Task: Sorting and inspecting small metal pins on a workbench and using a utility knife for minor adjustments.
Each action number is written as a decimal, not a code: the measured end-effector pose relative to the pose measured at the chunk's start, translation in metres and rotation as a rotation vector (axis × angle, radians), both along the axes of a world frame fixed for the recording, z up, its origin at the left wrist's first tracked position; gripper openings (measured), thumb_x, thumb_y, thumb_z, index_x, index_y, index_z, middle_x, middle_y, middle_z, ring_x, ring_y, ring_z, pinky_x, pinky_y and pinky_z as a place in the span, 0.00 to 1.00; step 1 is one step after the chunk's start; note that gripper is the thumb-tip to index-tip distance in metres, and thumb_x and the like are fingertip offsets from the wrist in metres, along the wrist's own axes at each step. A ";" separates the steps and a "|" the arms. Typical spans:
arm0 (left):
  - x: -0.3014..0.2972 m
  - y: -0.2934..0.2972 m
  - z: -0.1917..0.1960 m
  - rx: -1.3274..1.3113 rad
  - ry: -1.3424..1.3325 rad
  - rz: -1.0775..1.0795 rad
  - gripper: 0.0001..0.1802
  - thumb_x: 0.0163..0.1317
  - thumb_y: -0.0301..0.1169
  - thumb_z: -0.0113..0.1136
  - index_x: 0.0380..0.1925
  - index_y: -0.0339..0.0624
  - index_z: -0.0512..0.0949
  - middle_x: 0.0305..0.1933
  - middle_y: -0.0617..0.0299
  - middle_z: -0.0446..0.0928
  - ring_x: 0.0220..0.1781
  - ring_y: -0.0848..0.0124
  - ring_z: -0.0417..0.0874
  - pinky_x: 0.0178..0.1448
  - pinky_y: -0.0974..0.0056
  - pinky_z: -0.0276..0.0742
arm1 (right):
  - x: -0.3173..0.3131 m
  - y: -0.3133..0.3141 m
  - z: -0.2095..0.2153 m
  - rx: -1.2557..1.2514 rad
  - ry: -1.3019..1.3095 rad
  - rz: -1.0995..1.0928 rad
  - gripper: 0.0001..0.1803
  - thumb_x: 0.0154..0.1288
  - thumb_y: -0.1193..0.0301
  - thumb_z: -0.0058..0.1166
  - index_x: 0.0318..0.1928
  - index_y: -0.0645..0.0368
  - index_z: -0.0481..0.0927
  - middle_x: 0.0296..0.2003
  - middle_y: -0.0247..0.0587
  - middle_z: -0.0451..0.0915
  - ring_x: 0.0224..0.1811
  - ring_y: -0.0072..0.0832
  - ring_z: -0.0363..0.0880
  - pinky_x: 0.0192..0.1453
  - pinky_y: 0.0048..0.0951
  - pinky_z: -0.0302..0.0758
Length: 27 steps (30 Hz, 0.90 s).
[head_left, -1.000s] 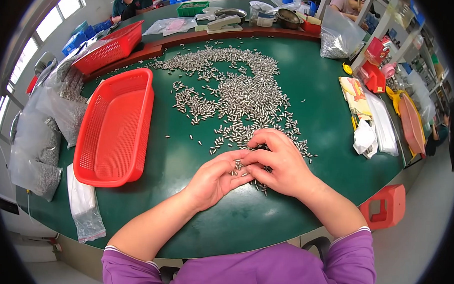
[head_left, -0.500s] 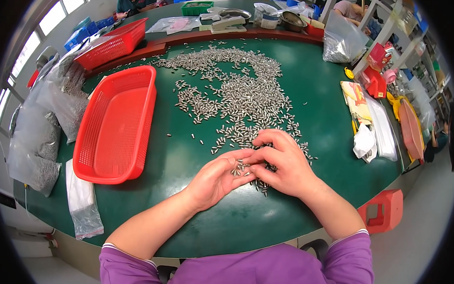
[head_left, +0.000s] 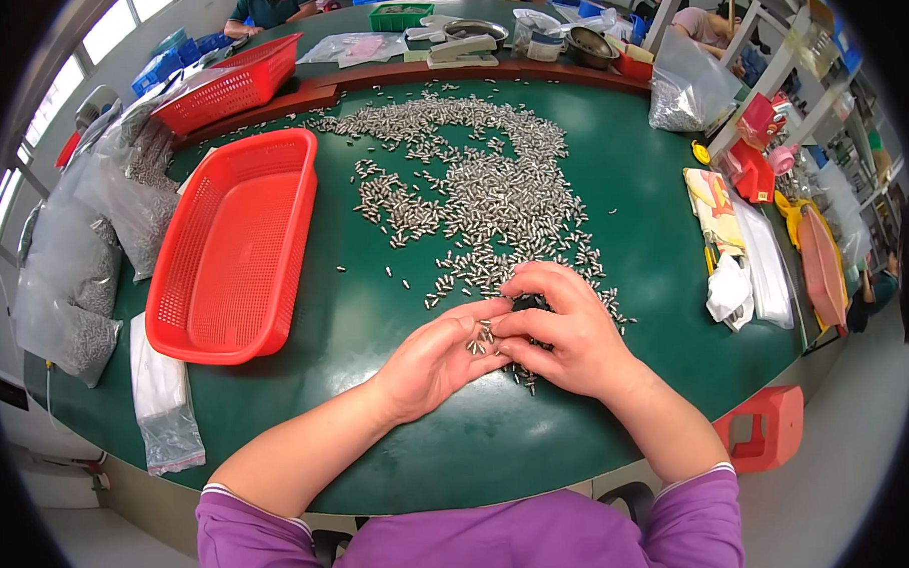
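Observation:
A broad heap of small silvery metal pins [head_left: 491, 188], bullet-like in shape, spreads over the green tabletop in front of me. My left hand [head_left: 442, 350] is cupped palm up at the near edge of the heap, with several of the metal pins lying in its palm and at its fingers. Close against it, my right hand [head_left: 566, 330] is bent over with curled fingers, its thumb and fingertips at the left hand's fingers. What those right fingertips pinch is too small and covered to make out. More pins lie on the table under both hands.
An empty red plastic basket [head_left: 235, 247] stands left of the heap, beside clear bags of metal parts [head_left: 74, 287]. Plastic bags [head_left: 759, 263] and a white cloth [head_left: 729, 289] lie right. A raised brown ledge [head_left: 487, 72] edges the back; a person [head_left: 270, 8] sits beyond.
Both hands stay almost in place; the right fingers have shifted slightly at the left palm. The whole view has moved a little.

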State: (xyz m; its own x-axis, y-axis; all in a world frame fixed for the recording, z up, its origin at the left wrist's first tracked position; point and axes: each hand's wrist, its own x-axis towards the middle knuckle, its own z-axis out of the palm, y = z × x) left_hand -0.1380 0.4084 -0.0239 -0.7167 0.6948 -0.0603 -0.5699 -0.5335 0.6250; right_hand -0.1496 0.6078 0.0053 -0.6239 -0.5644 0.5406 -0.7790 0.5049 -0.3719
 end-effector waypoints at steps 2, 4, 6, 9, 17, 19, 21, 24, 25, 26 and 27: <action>0.000 0.001 0.002 0.025 0.012 0.006 0.27 0.68 0.33 0.38 0.65 0.33 0.56 0.60 0.55 0.66 0.64 0.68 0.67 0.69 0.59 0.62 | 0.000 -0.001 0.001 -0.007 -0.005 0.005 0.12 0.44 0.72 0.66 0.33 0.51 0.82 0.44 0.35 0.73 0.54 0.40 0.72 0.55 0.42 0.70; -0.001 0.001 0.005 0.031 0.017 0.000 0.27 0.68 0.34 0.38 0.65 0.33 0.56 0.60 0.55 0.66 0.64 0.68 0.67 0.69 0.59 0.61 | 0.002 -0.002 0.004 -0.005 -0.024 0.027 0.11 0.44 0.72 0.66 0.33 0.51 0.81 0.44 0.36 0.73 0.54 0.40 0.72 0.55 0.42 0.70; -0.001 0.001 0.005 0.037 0.022 -0.006 0.27 0.68 0.34 0.39 0.65 0.33 0.56 0.60 0.55 0.66 0.64 0.68 0.67 0.69 0.59 0.61 | 0.001 -0.002 0.001 -0.008 -0.024 0.020 0.11 0.44 0.72 0.66 0.32 0.51 0.81 0.44 0.36 0.73 0.54 0.41 0.72 0.55 0.42 0.70; 0.001 0.002 0.003 0.021 0.018 -0.037 0.28 0.68 0.34 0.39 0.65 0.33 0.55 0.61 0.55 0.65 0.65 0.69 0.66 0.70 0.59 0.59 | 0.001 -0.002 0.000 -0.010 -0.034 0.008 0.10 0.44 0.72 0.66 0.31 0.52 0.81 0.45 0.36 0.73 0.54 0.41 0.72 0.55 0.41 0.70; 0.000 0.003 0.003 0.032 0.047 -0.094 0.29 0.69 0.40 0.40 0.65 0.34 0.55 0.63 0.56 0.63 0.66 0.69 0.64 0.72 0.57 0.57 | 0.004 -0.004 -0.001 -0.026 -0.065 -0.055 0.07 0.47 0.72 0.63 0.29 0.55 0.79 0.44 0.37 0.75 0.55 0.42 0.72 0.56 0.41 0.70; 0.000 0.002 0.000 0.034 0.032 -0.105 0.29 0.69 0.40 0.40 0.65 0.34 0.56 0.63 0.56 0.63 0.66 0.69 0.64 0.72 0.57 0.57 | 0.001 -0.003 -0.003 -0.036 -0.100 -0.034 0.06 0.49 0.72 0.62 0.29 0.56 0.79 0.43 0.37 0.76 0.54 0.41 0.72 0.56 0.40 0.70; -0.001 0.002 -0.003 0.036 0.016 -0.115 0.28 0.70 0.40 0.39 0.65 0.35 0.56 0.63 0.57 0.63 0.66 0.69 0.64 0.72 0.57 0.57 | 0.001 -0.003 -0.003 -0.043 -0.096 -0.021 0.06 0.49 0.73 0.61 0.29 0.57 0.79 0.43 0.38 0.75 0.53 0.41 0.72 0.55 0.40 0.70; -0.002 0.001 -0.004 0.050 -0.010 -0.117 0.27 0.70 0.39 0.39 0.64 0.35 0.58 0.63 0.57 0.63 0.65 0.69 0.64 0.72 0.57 0.58 | 0.001 -0.003 -0.003 -0.048 -0.102 -0.006 0.05 0.50 0.73 0.59 0.29 0.57 0.78 0.42 0.38 0.75 0.52 0.40 0.72 0.54 0.40 0.70; -0.002 0.000 -0.005 0.058 -0.019 -0.122 0.27 0.70 0.39 0.39 0.64 0.35 0.58 0.63 0.58 0.63 0.65 0.69 0.65 0.72 0.57 0.58 | 0.001 -0.003 -0.003 -0.047 -0.112 -0.005 0.05 0.50 0.73 0.59 0.29 0.57 0.78 0.42 0.38 0.75 0.52 0.40 0.72 0.55 0.40 0.70; -0.003 0.000 -0.005 0.066 -0.027 -0.127 0.26 0.70 0.39 0.38 0.63 0.35 0.59 0.63 0.58 0.62 0.65 0.69 0.65 0.71 0.56 0.58 | 0.002 -0.004 -0.003 -0.047 -0.112 -0.004 0.05 0.50 0.73 0.59 0.29 0.57 0.78 0.42 0.38 0.75 0.52 0.40 0.72 0.55 0.40 0.70; -0.003 0.000 -0.006 0.066 -0.027 -0.127 0.26 0.70 0.39 0.38 0.63 0.35 0.59 0.63 0.58 0.62 0.65 0.69 0.65 0.71 0.56 0.58 | 0.002 -0.003 -0.002 -0.045 -0.122 0.001 0.05 0.50 0.73 0.59 0.29 0.57 0.78 0.42 0.38 0.75 0.52 0.40 0.72 0.55 0.40 0.70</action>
State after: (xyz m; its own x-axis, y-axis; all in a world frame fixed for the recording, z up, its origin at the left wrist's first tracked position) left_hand -0.1408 0.4085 -0.0295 -0.6210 0.7832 -0.0296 -0.6519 -0.4952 0.5742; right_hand -0.1474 0.6043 0.0035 -0.6860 -0.5416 0.4858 -0.7270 0.4846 -0.4863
